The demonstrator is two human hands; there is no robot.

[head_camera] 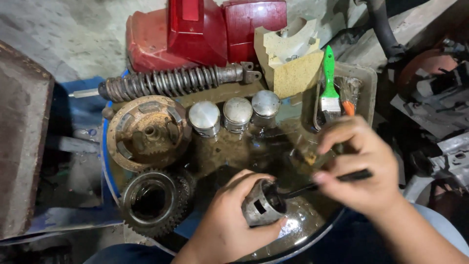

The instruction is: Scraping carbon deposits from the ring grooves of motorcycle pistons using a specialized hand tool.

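While left fingers (254, 183) grip piston (261, 208), right fingers (337, 168) hold brush (322, 183) w/ tip inside.

Piston (261, 208) held in left hand (229, 225): dull grey metal, grimy, matt. Brush handle (342, 178) in right hand (361, 166): black, smooth, prob. plastic. Three pistons (237, 115) in row: bare metal, crowns semi-glossy, scuffed. Gear (154, 200): dark steel, oily sheen. Clutch plate (146, 132): rust-brown, rough. Coil spring (171, 80): rusted metal, matt. Red panels (205, 32): glossy plastic, dusty. Paintbrush (330, 83): green plastic handle, metal ferrule. Drum top (229, 151): wet w/ oil, shiny.
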